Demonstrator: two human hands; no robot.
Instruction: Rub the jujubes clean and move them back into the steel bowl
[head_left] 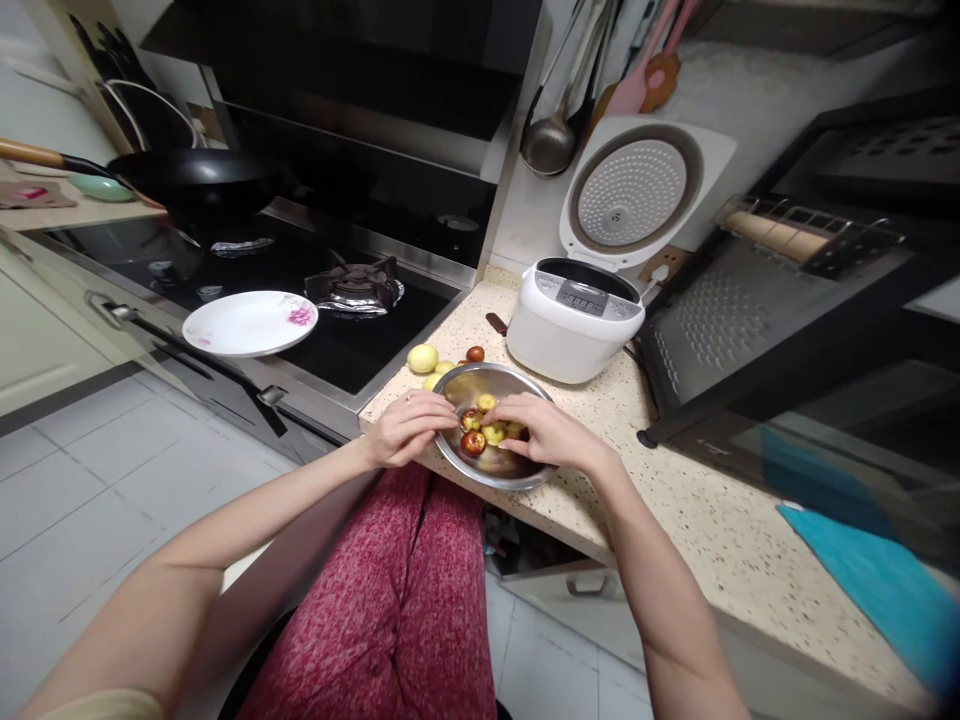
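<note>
Two hands meet over a steel bowl (457,385) at the speckled tabletop's (675,500) front edge, the left hand (407,428) curled on the rim, the right hand (546,432) pinching among jujubes (474,441) inside, a rice cooker (574,320) open behind.

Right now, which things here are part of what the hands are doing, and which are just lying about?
In use: left hand, right hand, steel bowl, small fruits in the bowl.

Lying about: loose fruits on the counter, rice cooker, flowered plate, wok, teal cloth.
</note>
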